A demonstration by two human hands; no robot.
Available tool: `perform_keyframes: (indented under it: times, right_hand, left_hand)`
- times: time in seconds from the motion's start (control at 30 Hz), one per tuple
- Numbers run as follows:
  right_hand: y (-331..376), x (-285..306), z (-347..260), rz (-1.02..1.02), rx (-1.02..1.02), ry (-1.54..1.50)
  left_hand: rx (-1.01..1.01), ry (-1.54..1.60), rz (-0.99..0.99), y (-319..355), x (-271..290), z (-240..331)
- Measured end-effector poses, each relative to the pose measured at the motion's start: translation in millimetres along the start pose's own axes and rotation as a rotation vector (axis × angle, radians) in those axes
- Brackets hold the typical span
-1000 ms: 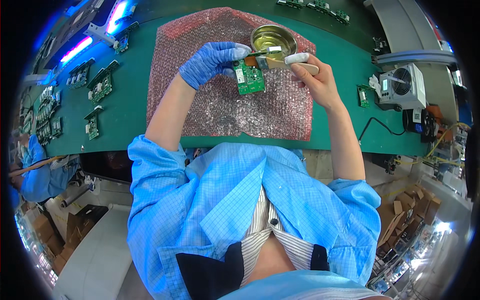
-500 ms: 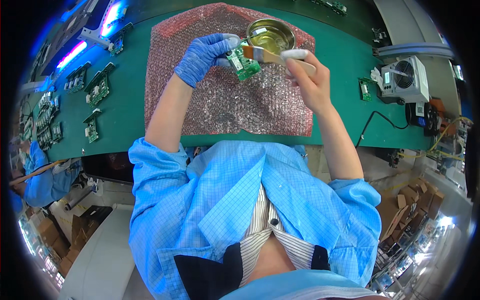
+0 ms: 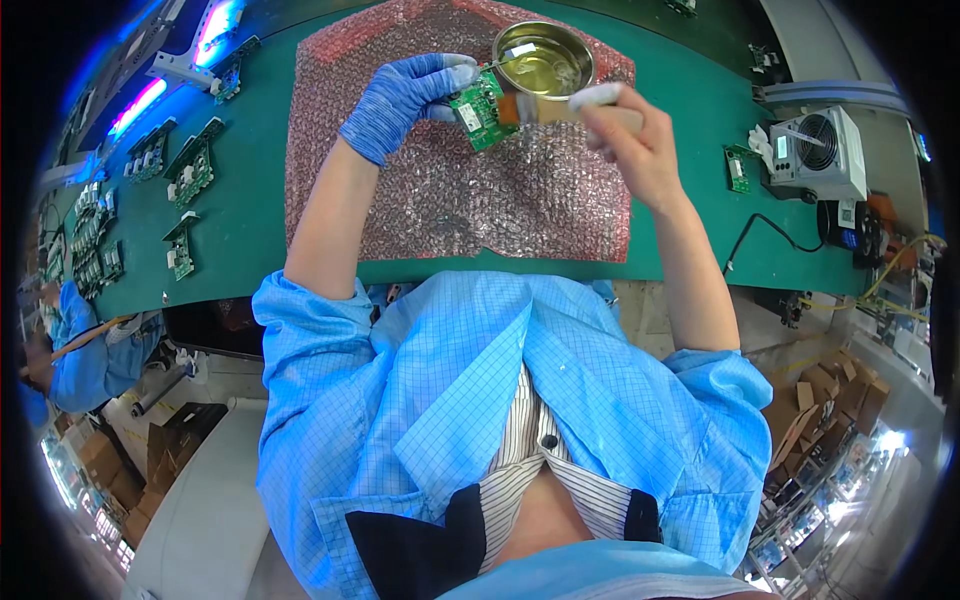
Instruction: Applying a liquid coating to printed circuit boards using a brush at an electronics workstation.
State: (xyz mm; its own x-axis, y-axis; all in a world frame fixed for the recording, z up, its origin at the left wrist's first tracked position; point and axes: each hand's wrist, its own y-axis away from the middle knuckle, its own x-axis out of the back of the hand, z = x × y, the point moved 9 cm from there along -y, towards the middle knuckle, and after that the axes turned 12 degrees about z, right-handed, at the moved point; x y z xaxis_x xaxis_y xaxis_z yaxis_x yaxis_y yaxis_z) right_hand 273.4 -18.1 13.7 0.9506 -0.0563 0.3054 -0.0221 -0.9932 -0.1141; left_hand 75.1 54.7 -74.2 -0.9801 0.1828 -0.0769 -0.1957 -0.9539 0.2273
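Note:
My left hand [image 3: 405,100], in a blue glove with pale fingertips, grips a green circuit board [image 3: 480,118] by its left edge. The board is tilted above the bubble wrap. My right hand [image 3: 630,135], bare except for white covers on fingertips, is closed round the handle of a brush [image 3: 530,110]. Motion blurs the brush; its brown bristles are at the board's right edge, and I cannot tell whether they touch. Just behind both hands a round metal bowl [image 3: 500,45] holds a clear yellowish liquid.
Pinkish bubble wrap [image 3: 450,200] covers the middle of the green table [image 3: 250,240]. Several circuit boards [image 3: 193,170] stand along the left. At the right are another board [image 3: 738,170], a small white fan unit [image 3: 818,152] and a black cable [image 3: 745,240]. Another person's blue sleeve [image 3: 85,365] shows far left.
The brush and my right hand have moved slightly right, with the bristles shifting from over the board to its right edge. The board has tilted a little in my left hand.

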Motion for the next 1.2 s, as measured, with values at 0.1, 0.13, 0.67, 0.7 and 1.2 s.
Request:
perform_keyframes:
  times: [0.1,0.13,0.67,0.7,1.2]
  right_hand:
    - [-5,3,11,0.066,-0.047,-0.091]
    - [-5,1,15,0.04,-0.076,-0.111]
    - [21,-9,35,0.208,-0.163,-0.179]
    - [21,-9,35,0.198,-0.183,-0.17]
    - [18,-23,33,0.249,-0.23,-0.343]
  left_hand:
    - [-0.028,0.017,-0.057,0,-5,4]
    - [-0.023,0.017,-0.046,-1,-3,4]
    - [-0.065,0.278,0.158,2,12,2]
    - [-0.068,0.27,0.178,2,13,1]
    - [-0.171,0.423,0.337,-33,34,23]
